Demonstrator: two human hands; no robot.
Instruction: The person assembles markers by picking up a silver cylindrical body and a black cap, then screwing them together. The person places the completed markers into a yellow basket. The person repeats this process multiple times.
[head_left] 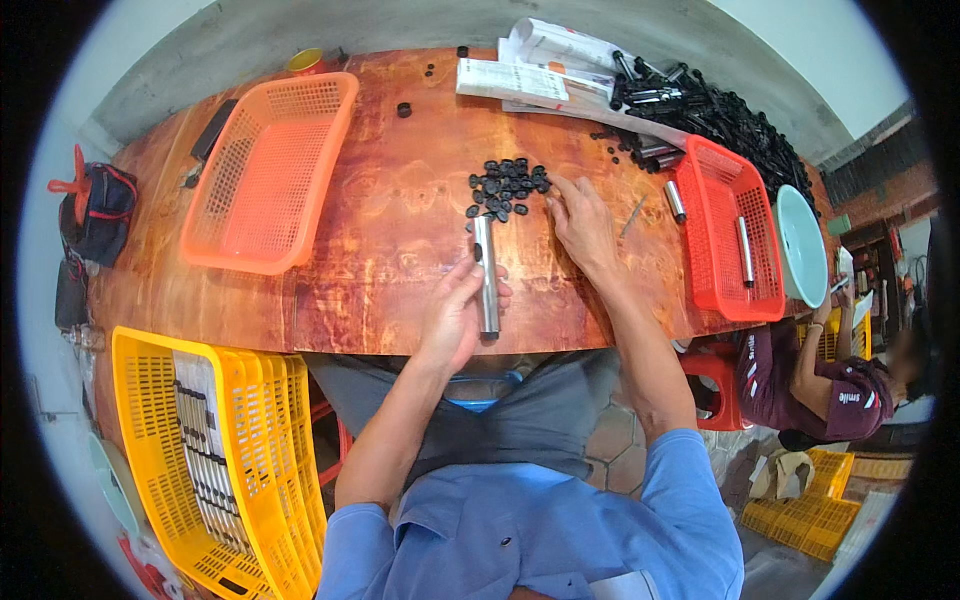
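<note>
Beside black caps, gripped metal tube

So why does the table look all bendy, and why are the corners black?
Head view: the fisheye lens curves the wooden table toward the rim and leaves black corners; the middle is sharp, with the left hand holding a metal tube that shows a bright glare streak; the person at the right edge looks blurred.

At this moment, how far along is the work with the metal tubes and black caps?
Done: two tubes lie in the red basket. In hand: the left hand holds one metal tube, and the right hand reaches the pile of black caps. Left: many tubes fill the yellow crate; the orange basket holds none.
</note>
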